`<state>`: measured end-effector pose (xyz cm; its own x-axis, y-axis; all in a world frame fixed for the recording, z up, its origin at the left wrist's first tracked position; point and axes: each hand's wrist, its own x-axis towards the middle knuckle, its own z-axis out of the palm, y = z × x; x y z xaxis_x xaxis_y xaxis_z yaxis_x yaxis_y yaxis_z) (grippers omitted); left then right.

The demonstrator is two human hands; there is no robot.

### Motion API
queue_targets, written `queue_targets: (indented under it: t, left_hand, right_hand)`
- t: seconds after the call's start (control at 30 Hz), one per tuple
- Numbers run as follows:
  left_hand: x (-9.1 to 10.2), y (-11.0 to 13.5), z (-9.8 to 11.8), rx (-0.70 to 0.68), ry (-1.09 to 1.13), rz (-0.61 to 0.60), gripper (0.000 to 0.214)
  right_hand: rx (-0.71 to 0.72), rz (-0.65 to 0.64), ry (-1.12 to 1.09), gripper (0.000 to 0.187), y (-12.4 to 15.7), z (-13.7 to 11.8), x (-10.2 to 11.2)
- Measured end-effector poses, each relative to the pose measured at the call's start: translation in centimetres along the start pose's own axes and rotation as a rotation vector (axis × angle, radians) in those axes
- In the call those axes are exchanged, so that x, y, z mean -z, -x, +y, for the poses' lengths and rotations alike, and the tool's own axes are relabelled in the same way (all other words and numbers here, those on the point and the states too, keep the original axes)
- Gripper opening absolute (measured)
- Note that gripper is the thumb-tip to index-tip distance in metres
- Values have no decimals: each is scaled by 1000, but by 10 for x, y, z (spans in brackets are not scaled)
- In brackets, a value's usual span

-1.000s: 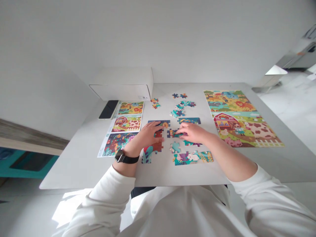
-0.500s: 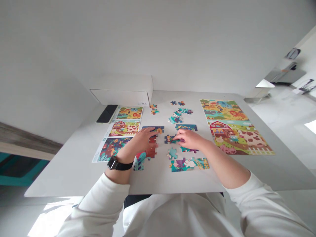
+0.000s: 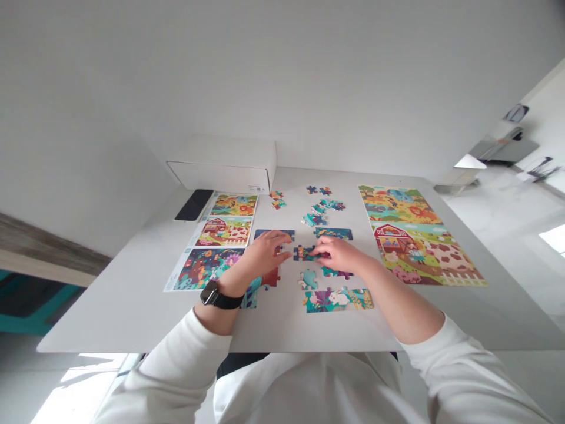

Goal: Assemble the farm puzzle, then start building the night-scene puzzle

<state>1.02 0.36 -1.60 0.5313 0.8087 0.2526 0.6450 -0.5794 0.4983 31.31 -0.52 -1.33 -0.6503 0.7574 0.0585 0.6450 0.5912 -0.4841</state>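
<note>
My left hand (image 3: pixel 263 254), with a black watch on its wrist, hovers over or rests on a partly joined puzzle section (image 3: pixel 270 279). Its thumb and fingers are apart with nothing between them, and it hides much of that section. My right hand (image 3: pixel 339 254) has its fingertips closed on a short strip of joined puzzle pieces (image 3: pixel 301 254), covering the strip's right end. Above this hand is a dark blue strip (image 3: pixel 339 233). Below lie a teal piece (image 3: pixel 309 279), a partly covered purple and teal piece (image 3: pixel 336 273) and a joined rabbit strip (image 3: pixel 339 299).
Several loose pieces (image 3: pixel 314 219) lie farther back. Picture sheets (image 3: pixel 226 231) and a dark phone (image 3: pixel 194 205) are on the left, before a white box (image 3: pixel 220 175). On the right lies a large farm and safari picture (image 3: pixel 424 247). A wall stands behind the table (image 3: pixel 132 306).
My left hand has shifted slightly right, its thumb and fingers now extending toward the strip. My right hand's fingers have drawn closer together on the strip. The view has tilted slightly.
</note>
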Motion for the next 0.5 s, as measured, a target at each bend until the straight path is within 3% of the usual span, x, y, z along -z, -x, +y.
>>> queue_targets:
  t: [0.2,0.37,0.5]
  left_hand:
    - [6,-1,3,-7,29,60,26]
    - [10,0,6,12,25,100,23]
    - [11,1,7,44,2,85,25]
  right_hand:
    - [-15,1,3,29,0,-9,8]
    - [-52,59,-25,29,7,-15,36]
    - [-163,54,58,28,18,2,61]
